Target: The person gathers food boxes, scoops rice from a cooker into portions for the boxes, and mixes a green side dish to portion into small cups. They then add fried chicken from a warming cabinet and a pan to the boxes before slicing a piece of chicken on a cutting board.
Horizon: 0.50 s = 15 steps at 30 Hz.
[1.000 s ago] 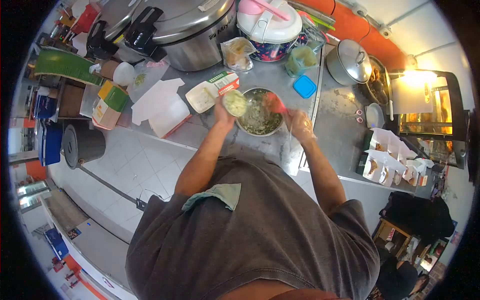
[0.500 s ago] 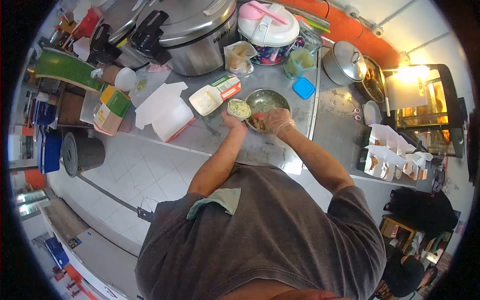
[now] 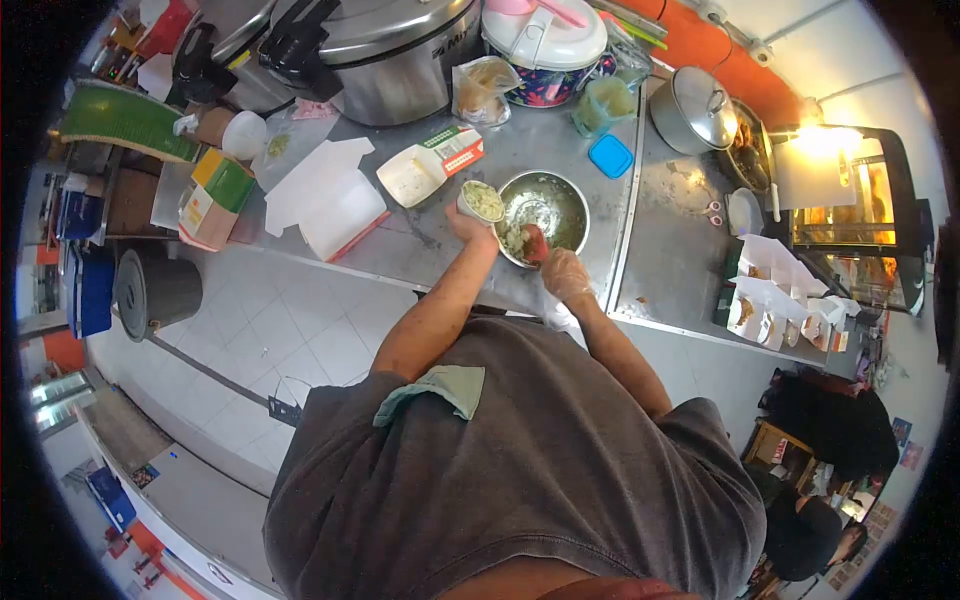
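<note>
My left hand (image 3: pixel 466 226) is closed around a small white cup (image 3: pixel 481 203) filled with pale green chopped food. The cup is held at the left rim of a steel mixing bowl (image 3: pixel 582 208). In a clear plastic glove, my right hand (image 3: pixel 567 274) grips a red spoon or spatula (image 3: pixel 536 243) at the bowl's near rim. The red head dips inside, beside a clump of the same pale food (image 3: pixel 516 240). Left of the cup lies an open takeaway box (image 3: pixel 412 178), whose inside looks bare apart from specks.
Another opened white box (image 3: pixel 335 210) lies farther left. Large steel cookers (image 3: pixel 390 75) and a white-lidded pot (image 3: pixel 545 45) line the back. A blue lid (image 3: pixel 610 157) sits right of the bowl. Scissors (image 3: pixel 713 212), a lidded pot (image 3: pixel 692 110) and filled boxes (image 3: pixel 765 300) are on the right.
My right hand has drawn back toward me, from over the bowl to its near rim, uncovering the red utensil and the food. My left hand still holds the cup at the bowl's left side.
</note>
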Available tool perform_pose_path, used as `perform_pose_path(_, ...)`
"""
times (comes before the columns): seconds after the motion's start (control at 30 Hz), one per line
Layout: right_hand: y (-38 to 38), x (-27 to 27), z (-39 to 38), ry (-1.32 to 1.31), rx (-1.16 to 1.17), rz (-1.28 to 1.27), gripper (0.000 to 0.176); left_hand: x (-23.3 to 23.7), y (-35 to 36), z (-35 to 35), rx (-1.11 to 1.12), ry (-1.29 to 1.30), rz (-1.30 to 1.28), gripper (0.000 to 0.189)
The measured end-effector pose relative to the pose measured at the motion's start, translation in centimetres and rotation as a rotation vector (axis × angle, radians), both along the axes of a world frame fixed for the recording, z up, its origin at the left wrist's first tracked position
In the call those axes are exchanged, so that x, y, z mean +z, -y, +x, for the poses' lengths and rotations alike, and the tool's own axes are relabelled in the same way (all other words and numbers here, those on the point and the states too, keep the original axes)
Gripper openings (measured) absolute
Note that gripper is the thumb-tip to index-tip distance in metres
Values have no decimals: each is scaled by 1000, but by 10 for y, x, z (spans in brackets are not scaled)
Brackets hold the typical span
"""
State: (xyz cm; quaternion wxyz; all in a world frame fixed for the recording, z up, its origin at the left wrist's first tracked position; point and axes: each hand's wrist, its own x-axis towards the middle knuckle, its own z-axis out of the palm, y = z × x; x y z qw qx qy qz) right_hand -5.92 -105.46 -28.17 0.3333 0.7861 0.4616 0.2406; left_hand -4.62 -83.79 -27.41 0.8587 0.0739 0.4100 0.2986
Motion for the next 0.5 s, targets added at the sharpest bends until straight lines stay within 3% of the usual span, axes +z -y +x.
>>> perform_pose_path(0.07, -18, 16, -15, -598, 56, 425, 15, 1, -3, -6, -5, -14, 16, 48)
perform_pose_path(0.13, -29, -7, -13, -724, -16, 510, 18, 8, -12, -12, -6, -18, 36, 48)
perform_pose_path(0.2, -43, -13, -4, -1090, -182, 669, 24, 22, -26, -27, -78, 104, -17, 47)
perform_pose_path(0.23, -50, -10, 1, -1092, -173, 673, 24, 29, -33, -34, -68, 105, 15, 46)
perform_pose_path(0.3, -67, 18, 7, -1543, -396, 865, 29, 27, -50, -43, -54, 119, 41, 46)
perform_pose_path(0.33, -70, 17, 9, -1550, -386, 862, 29, 25, -58, -49, -44, 130, 61, 47)
perform_pose_path(0.4, -74, 18, 21, -1840, -774, 944, 32, 33, -72, -58, -3, 76, 79, 47)
perform_pose_path(0.43, -72, 19, 25, -1841, -761, 938, 32, 36, -78, -63, -41, 25, 121, 47)
perform_pose_path(0.5, -70, 62, 22, -1818, -672, 1161, 31, 43, -82, -68, -60, -25, 162, 48)
